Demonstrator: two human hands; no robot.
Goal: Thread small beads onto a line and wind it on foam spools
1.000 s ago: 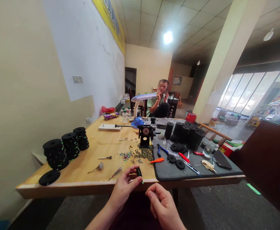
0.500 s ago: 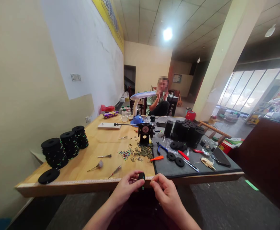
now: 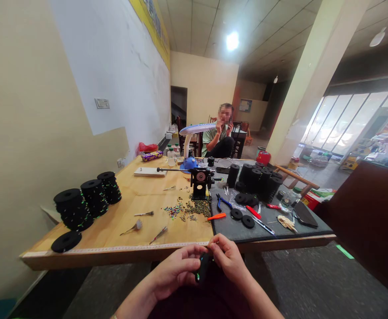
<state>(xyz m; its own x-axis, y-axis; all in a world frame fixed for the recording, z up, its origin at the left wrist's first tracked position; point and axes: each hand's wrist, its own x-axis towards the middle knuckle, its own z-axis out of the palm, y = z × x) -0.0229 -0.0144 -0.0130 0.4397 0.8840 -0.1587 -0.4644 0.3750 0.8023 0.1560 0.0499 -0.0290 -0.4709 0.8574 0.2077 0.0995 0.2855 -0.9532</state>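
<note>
Three stacks of black foam spools (image 3: 87,201) stood near the wooden desk's (image 3: 127,223) left edge, one loose black disc (image 3: 66,241) at its front left corner. Below the front edge, left hand (image 3: 177,271) pinched a small black spool with green flecks (image 3: 202,269); right hand (image 3: 229,260) pinched its top. Grey mat (image 3: 273,228) at desk's right carried black spool stacks (image 3: 257,180); glass jar (image 3: 289,198), contents unclear.

Black spool (image 3: 203,268) with green flecks; grey mat (image 3: 280,228); orange-handled tool (image 3: 216,216).
</note>
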